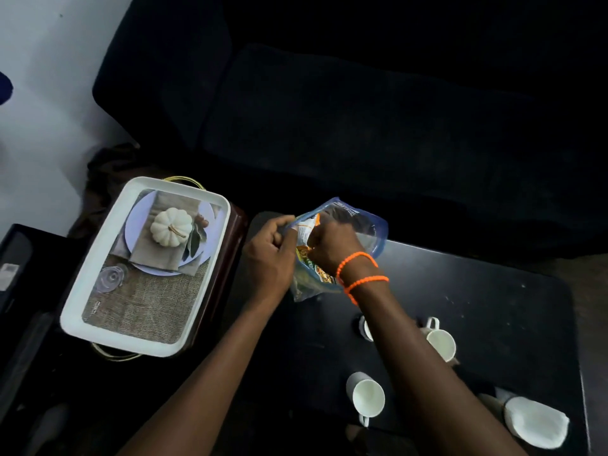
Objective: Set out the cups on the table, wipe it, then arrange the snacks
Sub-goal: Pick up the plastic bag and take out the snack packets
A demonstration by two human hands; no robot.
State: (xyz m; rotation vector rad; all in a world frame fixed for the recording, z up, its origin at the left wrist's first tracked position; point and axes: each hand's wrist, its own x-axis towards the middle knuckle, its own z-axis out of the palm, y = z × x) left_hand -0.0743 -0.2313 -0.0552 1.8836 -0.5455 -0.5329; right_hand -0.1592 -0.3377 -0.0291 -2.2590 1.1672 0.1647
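Observation:
Both my hands hold a clear, blue-edged plastic bag (365, 225) above the far left part of the black table (493, 307). My left hand (269, 255) pinches the bag's left rim. My right hand (332, 248), with orange bead bracelets on the wrist, is inside the bag's mouth, closed around a colourful snack packet (309, 255). Three white cups stand on the table: one near the front (367, 398), one to the right of my forearm (441, 343), one mostly hidden behind my forearm (365, 327).
A white tray (98, 291) printed with a pumpkin and burlap picture rests on a dark box with gold wire handles, left of the table. A white cloth (533, 422) lies at the table's front right. A dark sofa (362, 110) fills the background.

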